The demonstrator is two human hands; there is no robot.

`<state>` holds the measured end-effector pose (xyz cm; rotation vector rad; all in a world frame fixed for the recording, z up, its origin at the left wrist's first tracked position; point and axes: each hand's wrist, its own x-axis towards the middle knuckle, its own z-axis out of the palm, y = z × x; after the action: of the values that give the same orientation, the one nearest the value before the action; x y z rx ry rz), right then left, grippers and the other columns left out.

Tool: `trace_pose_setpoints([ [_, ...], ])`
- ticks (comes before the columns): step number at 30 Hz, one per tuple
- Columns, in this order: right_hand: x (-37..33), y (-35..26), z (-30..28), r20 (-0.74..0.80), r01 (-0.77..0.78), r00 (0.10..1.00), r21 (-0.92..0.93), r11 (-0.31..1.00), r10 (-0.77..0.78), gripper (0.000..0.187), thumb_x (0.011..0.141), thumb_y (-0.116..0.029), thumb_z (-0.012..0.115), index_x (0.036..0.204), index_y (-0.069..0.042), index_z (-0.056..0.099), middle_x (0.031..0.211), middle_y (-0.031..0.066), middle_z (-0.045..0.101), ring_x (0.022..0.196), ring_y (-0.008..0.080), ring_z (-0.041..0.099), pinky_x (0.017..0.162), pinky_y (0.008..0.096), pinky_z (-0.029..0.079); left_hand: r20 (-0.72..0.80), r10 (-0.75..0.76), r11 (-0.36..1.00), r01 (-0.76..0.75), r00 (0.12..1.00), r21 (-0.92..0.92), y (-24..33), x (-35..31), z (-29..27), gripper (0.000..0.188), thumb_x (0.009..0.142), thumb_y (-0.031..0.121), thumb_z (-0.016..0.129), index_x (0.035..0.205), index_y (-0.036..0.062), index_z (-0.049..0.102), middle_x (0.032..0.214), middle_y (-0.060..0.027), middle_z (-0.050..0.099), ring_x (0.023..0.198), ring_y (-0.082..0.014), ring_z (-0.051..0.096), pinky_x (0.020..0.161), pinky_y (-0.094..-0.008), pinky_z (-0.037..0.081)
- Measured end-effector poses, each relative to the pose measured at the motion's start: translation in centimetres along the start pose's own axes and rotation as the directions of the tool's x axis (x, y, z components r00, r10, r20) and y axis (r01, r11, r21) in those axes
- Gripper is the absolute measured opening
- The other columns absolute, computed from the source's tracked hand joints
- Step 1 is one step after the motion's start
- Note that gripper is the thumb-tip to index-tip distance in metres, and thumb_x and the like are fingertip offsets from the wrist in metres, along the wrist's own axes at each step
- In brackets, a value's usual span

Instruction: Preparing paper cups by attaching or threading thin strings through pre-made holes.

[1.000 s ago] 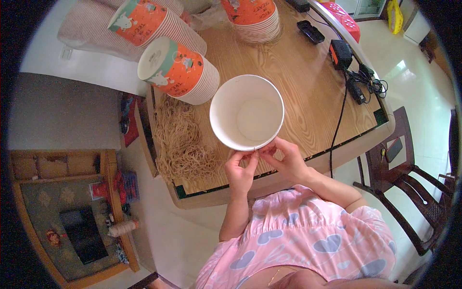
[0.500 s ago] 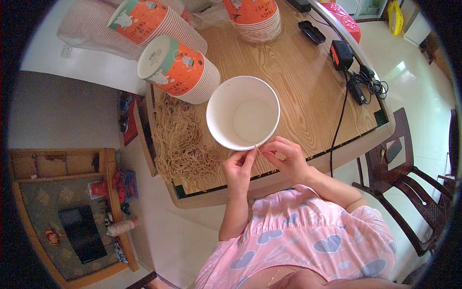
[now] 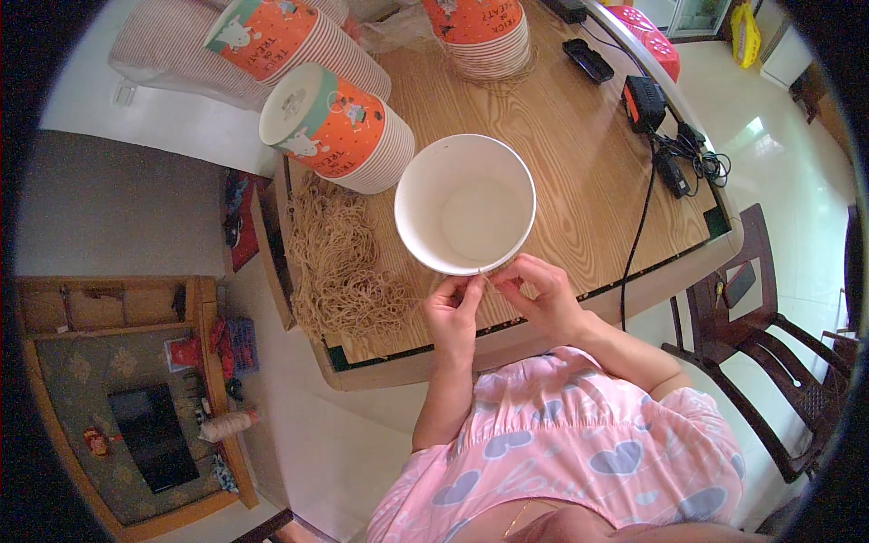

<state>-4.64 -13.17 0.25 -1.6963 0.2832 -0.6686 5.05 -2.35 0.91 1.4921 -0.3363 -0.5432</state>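
Note:
A white paper bucket stands on the table with its open mouth toward me. At its near rim my left hand and my right hand meet, both with thumb and fingers pinched. A short end of tan string shows between the fingertips, against the rim. The fingers hide most of this string. Left of the bucket lies a loose heap of tan strings. Touching the heap's far end, a nested stack of orange and green printed paper buckets lies tilted on its side.
More nested printed buckets lie at the far left, partly in clear plastic, and another stack stands at the back. Along the table's right side are a black tray, a black-and-orange charger and coiled cables. A dark wooden chair stands at right.
The white bucket has shifted slightly away and to the right, its mouth tipping a little. Both hands stay pinched at its near rim, barely moved.

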Motion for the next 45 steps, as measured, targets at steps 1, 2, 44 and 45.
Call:
trace_pose_setpoints([
  [1,0.0,0.0,0.0,0.0,0.0,1.0,0.0,1.0,0.0,0.012,0.076,0.001,0.058,0.089,0.0,0.058,0.084,0.0102,0.057,0.074,0.0195,0.058,0.062,0.0284,0.047,-0.013,-0.02,1.0,0.019,1.0,-0.006,0.1,0.0,0.1,0.008,0.077,0.006,0.065,0.084,0.0012,0.066,0.07,0.0037,0.058,0.056,-0.002,0.044,0.051,-0.0169,0.033],
  [2,0.0,0.1,0.1,-0.017,-0.036,0.999,0.044,0.998,0.037,0.013,0.077,0.001,0.058,0.09,0.0,0.058,0.084,0.0096,0.058,0.074,0.0173,0.057,0.063,0.0275,0.046,-0.027,-0.039,0.999,0.039,0.999,-0.013,0.2,0.0,0.2,0.008,0.078,0.003,0.064,0.085,-0.0012,0.065,0.075,0.002,0.061,0.063,-0.0025,0.049,0.058,-0.0163,0.038],
  [44,-0.4,1.3,-0.3,0.125,-0.262,0.961,0.131,0.956,0.246,0.012,0.08,-0.009,0.06,0.09,-0.001,0.06,0.079,0.0044,0.06,0.073,0.0096,0.053,0.064,0.0252,0.044,0.097,-0.106,0.994,0.109,0.99,-0.023,0.2,-0.6,-0.1,0.011,0.078,0.003,0.064,0.089,-0.0003,0.064,0.089,-0.0048,0.062,0.079,-0.0078,0.056,0.073,-0.0197,0.044],
  [45,-0.3,1.2,-0.3,0.123,-0.26,0.961,0.118,0.958,0.246,0.011,0.08,-0.009,0.06,0.089,-0.002,0.06,0.078,0.0044,0.06,0.072,0.0096,0.053,0.064,0.0252,0.043,0.096,-0.105,0.994,0.108,0.99,-0.025,0.2,-0.6,-0.3,0.011,0.078,0.003,0.064,0.089,-0.0003,0.064,0.089,-0.0048,0.062,0.079,-0.0078,0.056,0.073,-0.0197,0.044],
])
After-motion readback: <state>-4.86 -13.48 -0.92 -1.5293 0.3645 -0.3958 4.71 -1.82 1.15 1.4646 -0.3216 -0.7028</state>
